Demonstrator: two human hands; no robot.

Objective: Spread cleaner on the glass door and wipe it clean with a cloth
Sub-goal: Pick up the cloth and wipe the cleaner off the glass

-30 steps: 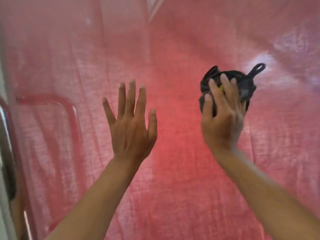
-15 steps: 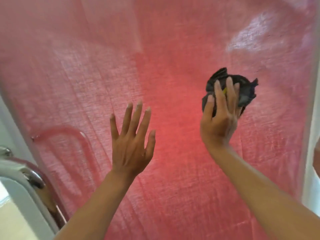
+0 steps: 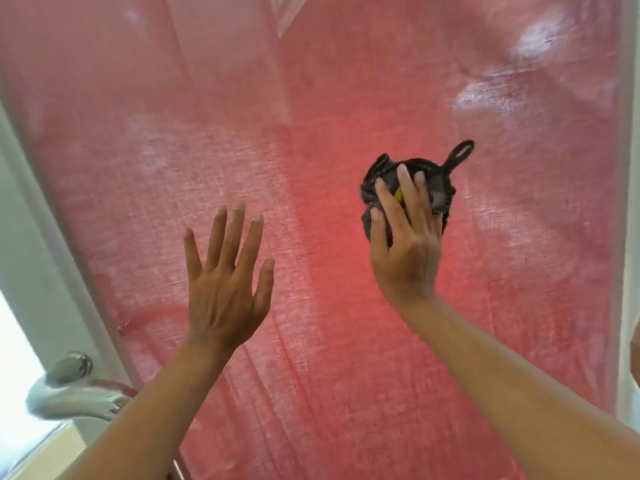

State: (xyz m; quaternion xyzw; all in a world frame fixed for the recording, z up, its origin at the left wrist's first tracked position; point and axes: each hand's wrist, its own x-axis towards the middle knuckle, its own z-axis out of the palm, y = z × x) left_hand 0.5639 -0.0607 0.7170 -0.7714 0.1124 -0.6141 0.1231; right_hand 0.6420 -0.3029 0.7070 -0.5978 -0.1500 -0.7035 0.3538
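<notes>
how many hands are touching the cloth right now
1. The right hand presses the dark cloth against the glass door; the left hand is spread open lower left, holding nothing.

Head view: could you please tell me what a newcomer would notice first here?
The red curtain behind the glass door fills nearly the whole view, with whitish smears at upper right. Right of centre, the right hand presses a bunched dark cloth against the glass, its loop sticking up. The left hand is raised at centre-left with fingers spread, and a metal handle shows at lower left.
</notes>
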